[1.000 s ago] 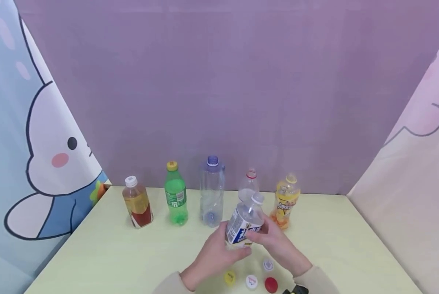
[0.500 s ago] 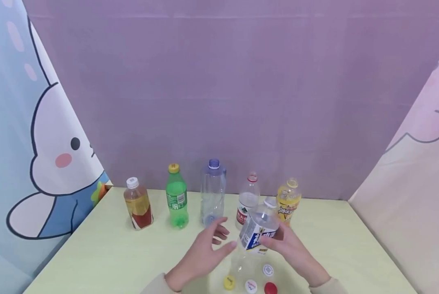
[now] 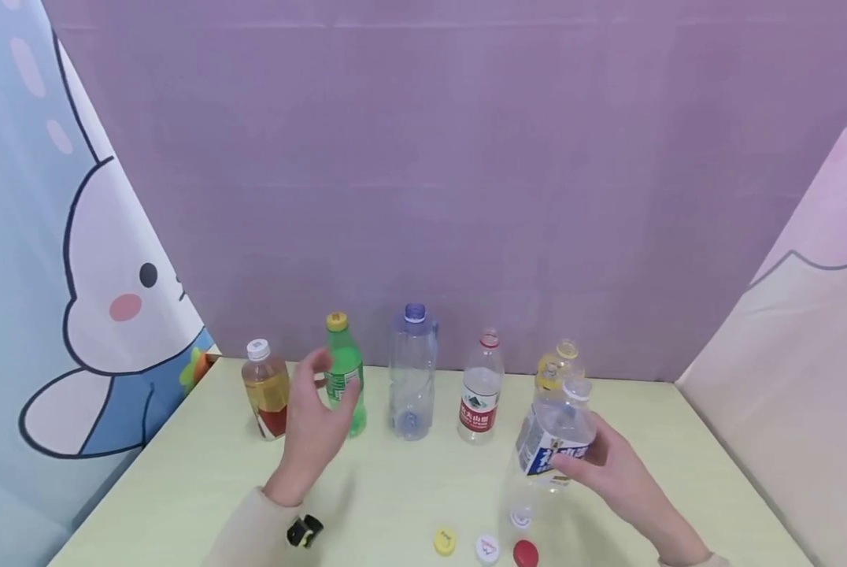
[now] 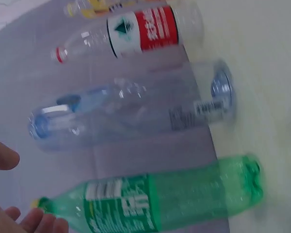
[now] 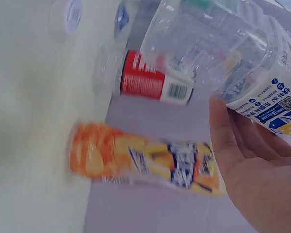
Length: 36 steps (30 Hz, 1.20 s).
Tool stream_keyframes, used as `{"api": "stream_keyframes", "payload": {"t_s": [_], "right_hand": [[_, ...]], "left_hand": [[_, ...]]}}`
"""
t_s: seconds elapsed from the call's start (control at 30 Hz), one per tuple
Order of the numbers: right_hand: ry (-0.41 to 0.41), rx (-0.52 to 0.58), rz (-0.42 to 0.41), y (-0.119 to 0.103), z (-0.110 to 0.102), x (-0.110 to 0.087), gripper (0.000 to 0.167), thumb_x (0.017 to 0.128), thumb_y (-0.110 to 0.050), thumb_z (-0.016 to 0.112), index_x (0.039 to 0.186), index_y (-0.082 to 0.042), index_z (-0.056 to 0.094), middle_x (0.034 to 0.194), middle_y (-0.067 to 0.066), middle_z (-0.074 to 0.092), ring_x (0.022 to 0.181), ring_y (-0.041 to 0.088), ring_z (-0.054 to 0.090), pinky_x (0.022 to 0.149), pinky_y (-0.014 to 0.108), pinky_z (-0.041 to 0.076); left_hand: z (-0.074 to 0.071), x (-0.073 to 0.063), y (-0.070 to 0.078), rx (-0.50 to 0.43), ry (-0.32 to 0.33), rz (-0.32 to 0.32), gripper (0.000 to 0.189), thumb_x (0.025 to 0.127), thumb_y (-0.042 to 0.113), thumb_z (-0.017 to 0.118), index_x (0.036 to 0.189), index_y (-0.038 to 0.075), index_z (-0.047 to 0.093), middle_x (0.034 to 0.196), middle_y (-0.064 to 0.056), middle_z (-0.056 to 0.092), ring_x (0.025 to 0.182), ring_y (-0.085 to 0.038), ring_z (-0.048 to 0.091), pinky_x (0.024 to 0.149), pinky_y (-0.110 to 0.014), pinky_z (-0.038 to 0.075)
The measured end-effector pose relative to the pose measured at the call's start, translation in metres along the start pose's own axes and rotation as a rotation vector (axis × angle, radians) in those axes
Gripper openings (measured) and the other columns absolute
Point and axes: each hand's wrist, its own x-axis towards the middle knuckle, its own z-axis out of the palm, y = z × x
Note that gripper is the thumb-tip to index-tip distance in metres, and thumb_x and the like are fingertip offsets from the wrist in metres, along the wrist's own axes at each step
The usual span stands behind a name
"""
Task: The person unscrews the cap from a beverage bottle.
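My right hand grips a clear plastic bottle with a white and blue label, tilted above the table on the right side; its mouth has no cap. In the right wrist view the bottle's clear base points toward the camera. My left hand is raised in front of the green bottle, fingers loosely bent and nothing between them. That green bottle has a yellow cap. In the left wrist view the left fingers show near its capped end; whether they touch it I cannot tell.
Along the back stand an amber bottle with a white cap, a large clear bluish bottle, a red-labelled bottle and a yellow-labelled bottle. Several loose caps, including a yellow cap and a red cap, lie at the front.
My left hand has let go of the white-and-blue-labelled bottle and moved left and up toward the green bottle. My right hand has carried the labelled bottle to the right.
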Motion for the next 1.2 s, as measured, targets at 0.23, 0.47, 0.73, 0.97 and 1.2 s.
{"api": "stream_keyframes", "payload": {"t_s": [0.23, 0.47, 0.73, 0.97, 1.2], "right_hand": [[0.088, -0.188, 0.042, 0.005, -0.028, -0.008, 0.059, 0.09, -0.009, 0.077, 0.14, 0.003, 0.048, 0.124, 0.021, 0.065, 0.103, -0.001, 0.062, 0.08, 0.027, 0.056], [0.165, -0.308, 0.027, 0.012, -0.051, -0.011, 0.062, 0.089, -0.009, 0.078, 0.141, 0.004, 0.047, 0.126, 0.026, 0.063, 0.101, -0.007, 0.059, 0.079, 0.023, 0.054], [0.227, -0.379, 0.073, 0.033, -0.073, -0.009, 0.059, 0.09, -0.012, 0.078, 0.139, 0.004, 0.047, 0.118, 0.02, 0.065, 0.093, -0.008, 0.059, 0.073, 0.021, 0.054], [0.249, -0.411, 0.178, 0.056, -0.087, 0.0, 0.07, 0.095, -0.028, 0.074, 0.142, 0.009, 0.039, 0.125, 0.03, 0.059, 0.091, -0.017, 0.049, 0.074, 0.017, 0.051], [0.24, -0.423, 0.217, 0.066, -0.091, 0.015, 0.079, 0.095, -0.036, 0.073, 0.145, 0.011, 0.033, 0.13, 0.033, 0.055, 0.102, 0.007, 0.059, 0.074, 0.016, 0.049]], "left_hand": [[0.0, 0.014, -0.028, 0.096, -0.065, -0.161, 0.081, 0.091, 0.023, 0.076, 0.152, -0.002, 0.03, 0.146, -0.025, 0.037, 0.134, -0.039, 0.039, 0.107, -0.056, 0.037], [0.002, 0.024, -0.046, 0.056, -0.199, -0.345, 0.095, 0.092, 0.036, 0.075, 0.16, 0.004, 0.016, 0.158, -0.025, 0.027, 0.143, -0.044, 0.032, 0.112, -0.062, 0.034], [0.008, 0.027, -0.064, -0.033, -0.204, -0.388, 0.097, 0.091, 0.038, 0.077, 0.16, 0.008, 0.016, 0.16, -0.021, 0.03, 0.143, -0.041, 0.036, 0.111, -0.059, 0.037], [0.014, 0.026, -0.072, -0.004, -0.218, -0.372, 0.093, 0.092, 0.037, 0.076, 0.16, 0.01, 0.018, 0.154, -0.022, 0.04, 0.141, -0.041, 0.041, 0.112, -0.059, 0.036], [0.014, 0.024, -0.071, 0.014, -0.208, -0.319, 0.083, 0.093, 0.036, 0.074, 0.154, 0.005, 0.028, 0.144, -0.021, 0.049, 0.133, -0.039, 0.048, 0.108, -0.06, 0.04]]}}
